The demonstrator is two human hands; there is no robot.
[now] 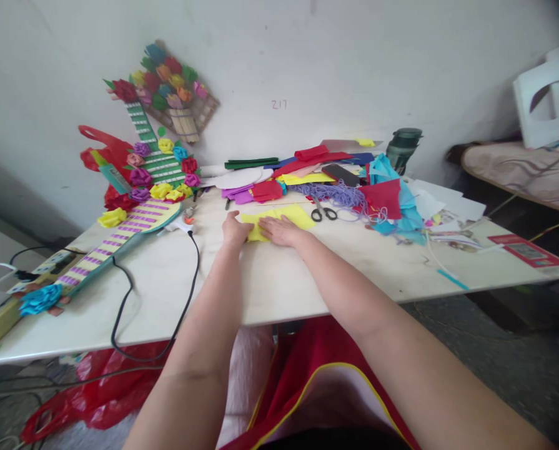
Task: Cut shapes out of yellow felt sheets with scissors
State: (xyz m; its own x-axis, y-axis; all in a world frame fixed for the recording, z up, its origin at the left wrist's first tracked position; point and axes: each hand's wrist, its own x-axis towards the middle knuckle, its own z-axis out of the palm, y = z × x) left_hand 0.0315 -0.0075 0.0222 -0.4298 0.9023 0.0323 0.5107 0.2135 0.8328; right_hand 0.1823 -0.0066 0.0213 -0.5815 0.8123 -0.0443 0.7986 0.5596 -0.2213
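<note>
Yellow sheet (300, 216) at both hands

Step looks like flattening or folding. It's on the table (279, 281), near the scissors (323, 211). Your right hand (281, 231) lies flat on it, fingers extended; your left hand (235, 229) is at its left edge, can't tell if pinching. Next move likely calls for even pressure. Stick vase (184, 124) holds flowers (165, 76); bottle (402, 150) contents unclear.

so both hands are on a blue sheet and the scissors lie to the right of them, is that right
Not quite: the sheet is yellow, not blue, as the head view shows. The left hand and right hand are both on it, with the scissors to their right.
</note>
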